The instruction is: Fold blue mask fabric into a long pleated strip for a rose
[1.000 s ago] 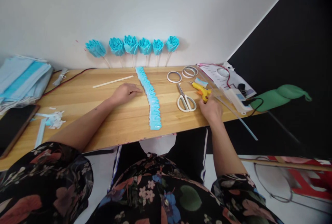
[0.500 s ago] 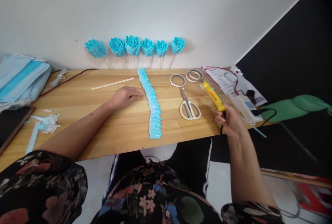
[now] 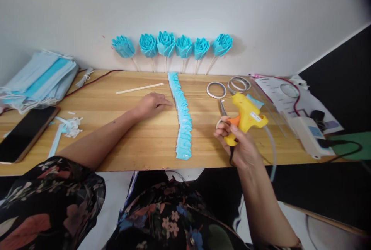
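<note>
Where obscured, right fingers seemingly curled.

Scissors, their handles largely hidden behind the right hand and the yellow glue gun, whose grip the same hand partly covers; lettering on the gun's white label is too small to read, as is print on the paper sheet. The green object is cut off by the right edge, the right sleeve by the bottom.
</note>
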Tool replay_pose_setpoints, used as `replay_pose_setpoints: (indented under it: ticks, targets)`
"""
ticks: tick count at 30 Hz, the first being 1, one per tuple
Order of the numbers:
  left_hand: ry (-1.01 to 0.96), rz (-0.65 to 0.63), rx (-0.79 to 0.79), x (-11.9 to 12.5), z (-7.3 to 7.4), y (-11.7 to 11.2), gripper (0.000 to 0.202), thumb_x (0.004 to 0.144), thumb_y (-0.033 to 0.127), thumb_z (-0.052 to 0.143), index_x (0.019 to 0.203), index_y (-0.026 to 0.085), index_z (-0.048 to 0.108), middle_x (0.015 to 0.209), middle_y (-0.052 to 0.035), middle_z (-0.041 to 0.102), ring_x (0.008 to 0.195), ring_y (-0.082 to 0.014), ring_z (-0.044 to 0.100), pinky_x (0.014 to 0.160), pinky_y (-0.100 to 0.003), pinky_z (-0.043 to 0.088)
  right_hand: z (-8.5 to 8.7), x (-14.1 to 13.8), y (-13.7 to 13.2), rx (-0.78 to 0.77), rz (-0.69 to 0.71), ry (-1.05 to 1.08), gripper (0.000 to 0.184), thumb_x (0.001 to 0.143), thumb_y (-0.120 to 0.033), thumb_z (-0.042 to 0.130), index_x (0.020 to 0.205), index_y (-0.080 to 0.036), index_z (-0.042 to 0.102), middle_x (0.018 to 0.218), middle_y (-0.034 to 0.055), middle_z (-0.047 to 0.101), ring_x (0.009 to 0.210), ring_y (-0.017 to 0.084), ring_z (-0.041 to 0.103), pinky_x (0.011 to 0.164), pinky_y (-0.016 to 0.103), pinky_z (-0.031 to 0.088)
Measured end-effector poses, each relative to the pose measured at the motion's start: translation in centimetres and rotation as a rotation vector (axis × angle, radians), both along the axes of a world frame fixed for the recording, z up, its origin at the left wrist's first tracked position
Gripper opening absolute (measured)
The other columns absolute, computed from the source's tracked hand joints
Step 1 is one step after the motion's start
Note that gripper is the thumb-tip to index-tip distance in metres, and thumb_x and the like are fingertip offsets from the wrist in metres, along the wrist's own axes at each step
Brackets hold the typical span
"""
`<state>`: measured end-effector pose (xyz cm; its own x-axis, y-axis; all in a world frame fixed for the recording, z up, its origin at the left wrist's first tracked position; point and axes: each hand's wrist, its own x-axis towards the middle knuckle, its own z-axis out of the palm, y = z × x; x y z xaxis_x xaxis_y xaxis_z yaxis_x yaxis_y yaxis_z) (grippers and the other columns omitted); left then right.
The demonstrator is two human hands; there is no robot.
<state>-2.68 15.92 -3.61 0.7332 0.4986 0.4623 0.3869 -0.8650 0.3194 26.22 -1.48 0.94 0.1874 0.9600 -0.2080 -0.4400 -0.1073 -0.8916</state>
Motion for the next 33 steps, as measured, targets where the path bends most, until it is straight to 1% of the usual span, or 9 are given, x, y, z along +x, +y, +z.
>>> replay_pose_setpoints:
  ticks: [2, 3, 6, 9, 14, 19, 22, 28, 33]
  targets:
    - [-0.005, 0.003, 0.001, 0.0, 0.0, 0.0, 0.032, 0.094, 0.017, 0.047, 0.102, 0.019, 0.078, 0.078, -0.0057, 0.072, 0.072, -0.0156, 0.066, 0.068, -0.027, 0.046, -0.5, -1.2, 0.5, 0.017, 0.020, 0.028, 0.035, 0.068, -0.036, 0.085, 0.098, -0.023, 0.072, 0.092, 0.0013, 0.074, 0.083, 0.015, 0.072, 0.091, 0.032, 0.061]
    - [-0.008, 0.005, 0.004, 0.1, 0.0, 0.0, 0.032, 0.094, 0.016, 0.047, 0.101, 0.019, 0.078, 0.077, -0.0054, 0.071, 0.071, -0.0153, 0.066, 0.068, -0.027, 0.046, -0.7, -1.6, 0.8, 0.028, 0.013, 0.032, 0.035, 0.068, -0.034, 0.085, 0.099, -0.024, 0.072, 0.095, 0.0014, 0.074, 0.088, 0.016, 0.072, 0.098, 0.037, 0.058]
    - [-0.015, 0.008, 0.004, 0.1, 0.0, -0.1, 0.032, 0.094, 0.017, 0.047, 0.101, 0.020, 0.078, 0.075, -0.0047, 0.071, 0.070, -0.0147, 0.065, 0.067, -0.027, 0.046, -1.5, -1.5, 1.2, 0.011, -0.046, 0.039, 0.033, 0.069, -0.029, 0.084, 0.099, -0.023, 0.072, 0.095, 0.0011, 0.074, 0.092, 0.017, 0.072, 0.108, 0.042, 0.052]
    - [-0.021, -0.003, -0.012, 0.1, 0.1, -0.2, 0.030, 0.095, 0.018, 0.048, 0.102, 0.020, 0.078, 0.076, -0.0046, 0.070, 0.071, -0.0149, 0.065, 0.068, -0.028, 0.046, -2.1, 0.3, 0.8, -0.021, -0.097, 0.023, 0.029, 0.072, -0.028, 0.081, 0.099, -0.022, 0.073, 0.092, 0.0011, 0.074, 0.092, 0.017, 0.071, 0.109, 0.043, 0.052]
    - [-0.017, -0.002, -0.061, 0.0, 0.3, -0.3, 0.031, 0.096, 0.019, 0.047, 0.102, 0.021, 0.077, 0.079, -0.0046, 0.071, 0.074, -0.0153, 0.065, 0.070, -0.028, 0.047, -2.0, 5.7, 0.2, -0.079, -0.107, -0.128, 0.025, 0.073, -0.025, 0.079, 0.098, -0.024, 0.074, 0.091, 0.0005, 0.074, 0.089, 0.016, 0.072, 0.106, 0.043, 0.055]
    - [-0.003, 0.018, -0.083, 0.1, 0.4, -0.3, 0.032, 0.095, 0.020, 0.045, 0.100, 0.022, 0.078, 0.077, -0.0040, 0.071, 0.072, -0.0147, 0.064, 0.071, -0.028, 0.047, -0.9, 9.4, 0.9, -0.110, -0.271, -0.273, 0.026, 0.063, -0.021, 0.086, 0.087, -0.026, 0.077, 0.081, 0.0027, 0.073, 0.081, 0.017, 0.071, 0.093, 0.034, 0.061]
    - [0.002, 0.000, -0.088, 0.2, 0.5, -0.3, 0.033, 0.096, 0.020, 0.045, 0.101, 0.021, 0.077, 0.077, -0.0042, 0.071, 0.072, -0.0149, 0.064, 0.071, -0.028, 0.047, -0.4, 8.9, 1.3, -0.084, -0.246, -0.241, 0.025, 0.065, -0.027, 0.085, 0.089, -0.027, 0.078, 0.085, 0.0051, 0.073, 0.084, 0.020, 0.071, 0.093, 0.035, 0.059]
    - [-0.019, 0.010, -0.065, 0.1, 0.3, -0.2, 0.032, 0.094, 0.019, 0.046, 0.100, 0.020, 0.078, 0.077, -0.0046, 0.071, 0.071, -0.0153, 0.065, 0.068, -0.028, 0.046, 0.0, 5.0, 3.5, -0.015, -0.021, -0.154, 0.040, 0.074, -0.054, 0.078, 0.100, -0.024, 0.074, 0.088, 0.0038, 0.072, 0.083, 0.016, 0.071, 0.086, 0.033, 0.061]
    - [-0.022, 0.016, -0.045, 0.2, 0.2, -0.2, 0.030, 0.096, 0.020, 0.048, 0.101, 0.020, 0.077, 0.079, -0.0050, 0.073, 0.072, -0.0151, 0.065, 0.069, -0.027, 0.045, 0.7, 2.8, 7.1, 0.013, 0.112, -0.183, 0.036, 0.079, -0.054, 0.073, 0.099, -0.024, 0.071, 0.086, 0.0013, 0.072, 0.079, 0.014, 0.070, 0.080, 0.031, 0.062]
